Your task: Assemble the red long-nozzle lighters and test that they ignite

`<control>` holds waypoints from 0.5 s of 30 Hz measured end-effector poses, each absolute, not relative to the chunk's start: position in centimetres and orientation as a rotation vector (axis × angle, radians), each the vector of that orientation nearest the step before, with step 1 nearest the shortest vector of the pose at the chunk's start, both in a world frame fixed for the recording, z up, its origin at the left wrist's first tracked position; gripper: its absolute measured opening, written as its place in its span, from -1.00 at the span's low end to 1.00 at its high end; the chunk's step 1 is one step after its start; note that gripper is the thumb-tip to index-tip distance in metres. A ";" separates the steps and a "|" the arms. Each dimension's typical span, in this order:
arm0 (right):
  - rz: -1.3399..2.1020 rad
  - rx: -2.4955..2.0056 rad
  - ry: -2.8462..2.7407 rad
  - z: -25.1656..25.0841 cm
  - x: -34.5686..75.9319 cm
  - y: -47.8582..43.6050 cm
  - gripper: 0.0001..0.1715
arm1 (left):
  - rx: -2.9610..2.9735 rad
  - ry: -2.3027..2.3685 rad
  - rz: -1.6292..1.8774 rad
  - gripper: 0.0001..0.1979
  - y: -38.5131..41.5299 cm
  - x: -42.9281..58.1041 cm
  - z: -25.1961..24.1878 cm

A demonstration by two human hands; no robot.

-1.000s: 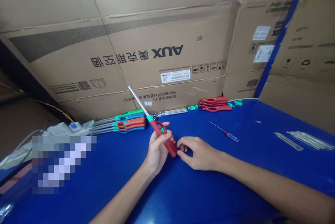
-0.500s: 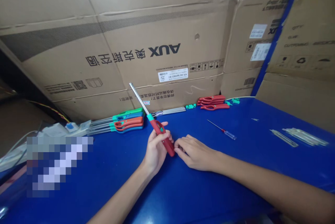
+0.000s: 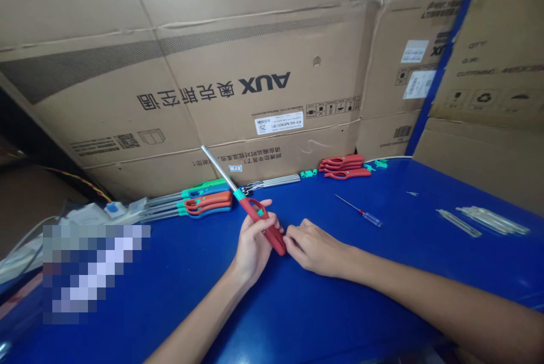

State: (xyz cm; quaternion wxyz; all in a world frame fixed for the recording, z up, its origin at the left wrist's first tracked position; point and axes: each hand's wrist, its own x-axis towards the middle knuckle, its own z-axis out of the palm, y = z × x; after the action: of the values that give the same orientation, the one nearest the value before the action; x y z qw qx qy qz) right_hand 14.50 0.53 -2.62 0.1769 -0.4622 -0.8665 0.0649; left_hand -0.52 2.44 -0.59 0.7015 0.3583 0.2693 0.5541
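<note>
My left hand (image 3: 253,242) is wrapped round the red handle of a long-nosed lighter (image 3: 255,211), whose metal tube slants up and to the left with a green collar at its base. Right beside it, my right hand (image 3: 312,245) rests on the blue table (image 3: 297,318) with its fingertips curled against the bottom end of the red handle. What those fingertips pinch there is hidden.
A row of finished lighters (image 3: 204,202) lies behind my left hand against the cardboard boxes (image 3: 238,86). Loose metal tubes (image 3: 276,181), red handles (image 3: 342,165) and green caps lie further right. A small screwdriver (image 3: 359,211) and clear plastic sleeves (image 3: 488,219) lie to the right.
The lighter's tube has tipped slightly lower and to the left. My right hand's fingertips have closed in on the handle's bottom end.
</note>
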 end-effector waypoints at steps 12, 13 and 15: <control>0.364 -1.294 -2.300 -2.4 15.2 0.5 -0.70 | 0.814 0.603 1.290 -0.52 2.8 -0.9 -0.3; 0.387 -1.267 -2.297 -2.3 15.3 0.5 -0.72 | 0.813 0.606 1.292 -0.52 2.8 -0.9 -0.3; 0.423 -1.206 -2.296 -2.1 15.5 0.5 -0.83 | 0.811 0.609 1.292 -0.51 2.9 -0.9 -0.3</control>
State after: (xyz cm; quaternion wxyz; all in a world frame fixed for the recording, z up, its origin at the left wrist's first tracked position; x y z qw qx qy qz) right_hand 15.53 0.45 -2.13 0.2540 -0.4438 -0.8451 0.1558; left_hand -0.90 2.90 -0.33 0.6812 0.3616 0.2713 0.5759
